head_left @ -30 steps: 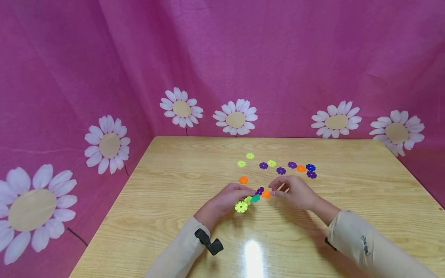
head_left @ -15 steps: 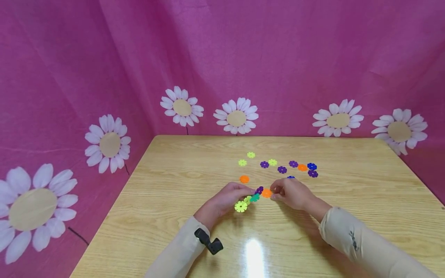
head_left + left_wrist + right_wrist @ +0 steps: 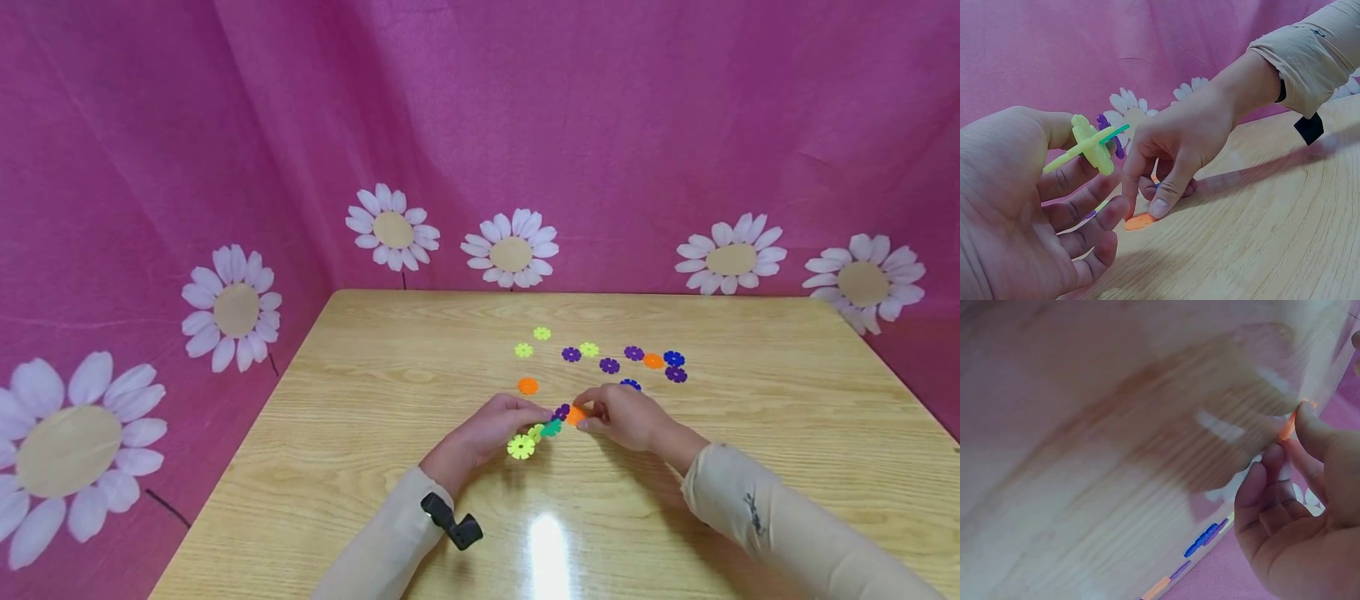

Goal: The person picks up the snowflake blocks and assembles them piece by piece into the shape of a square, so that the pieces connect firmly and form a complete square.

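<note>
My left hand (image 3: 493, 427) pinches a small cluster of joined, notched plastic snowflake discs. In it are two yellow-green discs (image 3: 521, 447), a green disc (image 3: 552, 427) and a purple disc (image 3: 561, 412). The left wrist view shows the cluster edge-on near the thumb, the other fingers loosely bent below. To the right, my right hand (image 3: 628, 416) has thumb and forefinger on an orange disc (image 3: 1140, 221) low over the table. That disc shows between the fingertips in the right wrist view too, partly covered by them.
Behind the hands lie several loose discs: an orange disc (image 3: 528, 386), yellow-green ones (image 3: 523, 350), purple ones (image 3: 610, 366) and a blue disc (image 3: 674, 358). Another blue disc (image 3: 630, 384) peeks out behind the right hand. A pink flowered cloth (image 3: 600, 150) borders the wooden table (image 3: 337, 467).
My right hand has come left and its thumb and forefinger have closed onto the orange disc. A blue disc has come into view behind it. The left hand has stayed with its cluster.
</note>
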### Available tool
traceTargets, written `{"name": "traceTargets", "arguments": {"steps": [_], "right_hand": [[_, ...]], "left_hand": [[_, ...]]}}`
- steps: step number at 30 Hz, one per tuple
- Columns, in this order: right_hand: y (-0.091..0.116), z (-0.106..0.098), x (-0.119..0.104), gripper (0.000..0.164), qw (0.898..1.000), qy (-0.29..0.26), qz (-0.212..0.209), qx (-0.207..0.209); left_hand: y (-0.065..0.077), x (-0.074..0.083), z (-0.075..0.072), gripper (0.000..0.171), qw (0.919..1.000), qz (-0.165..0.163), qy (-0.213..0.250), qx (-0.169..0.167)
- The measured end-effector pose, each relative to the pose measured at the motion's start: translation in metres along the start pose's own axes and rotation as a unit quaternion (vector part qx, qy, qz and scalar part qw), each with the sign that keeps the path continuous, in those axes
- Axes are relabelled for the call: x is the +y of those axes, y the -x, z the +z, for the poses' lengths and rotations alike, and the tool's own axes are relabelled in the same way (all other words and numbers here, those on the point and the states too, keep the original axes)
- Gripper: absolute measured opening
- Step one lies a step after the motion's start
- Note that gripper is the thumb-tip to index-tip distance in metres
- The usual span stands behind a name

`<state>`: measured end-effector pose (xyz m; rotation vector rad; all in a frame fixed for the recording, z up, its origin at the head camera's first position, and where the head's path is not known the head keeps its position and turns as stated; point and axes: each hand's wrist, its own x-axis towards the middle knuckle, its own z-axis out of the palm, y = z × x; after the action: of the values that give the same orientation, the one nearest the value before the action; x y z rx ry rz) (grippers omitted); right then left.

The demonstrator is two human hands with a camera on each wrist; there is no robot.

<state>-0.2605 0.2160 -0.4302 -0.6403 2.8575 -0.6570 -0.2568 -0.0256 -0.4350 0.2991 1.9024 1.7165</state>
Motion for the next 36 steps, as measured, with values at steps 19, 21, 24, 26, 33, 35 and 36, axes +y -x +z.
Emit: {"name": "traceTargets", "arguments": {"steps": [19,21,24,26,33,35,36], "right_hand": [[-0.005,0.001,-0.006,0.018,0.99,-0.125,0.06,0.025],[-0.004,0.001,-0.007,0.013,0.989,-0.127,0.063,0.032],[-0.003,0.002,-0.008,0.007,0.987,-0.141,0.065,0.045],[-0.002,0.003,-0.009,0.007,0.984,-0.157,0.067,0.05],[0.002,-0.003,-0.015,0.014,0.965,-0.235,0.102,0.056],[0.003,-0.007,-0.018,0.016,0.96,-0.255,0.104,0.058],[0.004,-0.008,-0.019,0.017,0.957,-0.264,0.104,0.059]], "left_hand": [[0.0,-0.004,-0.005,0.027,0.9999,0.011,-0.003,0.003],[0.001,-0.004,-0.005,0.026,0.9999,0.014,-0.001,0.001],[0.003,-0.004,-0.005,0.027,0.9998,0.018,-0.003,0.004],[0.004,-0.003,-0.004,0.028,0.9998,0.018,-0.005,0.007],[0.003,0.0,-0.003,0.031,0.9998,0.012,-0.013,0.01],[0.002,0.0,-0.003,0.031,0.9999,0.005,-0.01,0.011],[0.002,0.0,-0.003,0.031,0.9999,0.003,-0.008,0.01]]}}
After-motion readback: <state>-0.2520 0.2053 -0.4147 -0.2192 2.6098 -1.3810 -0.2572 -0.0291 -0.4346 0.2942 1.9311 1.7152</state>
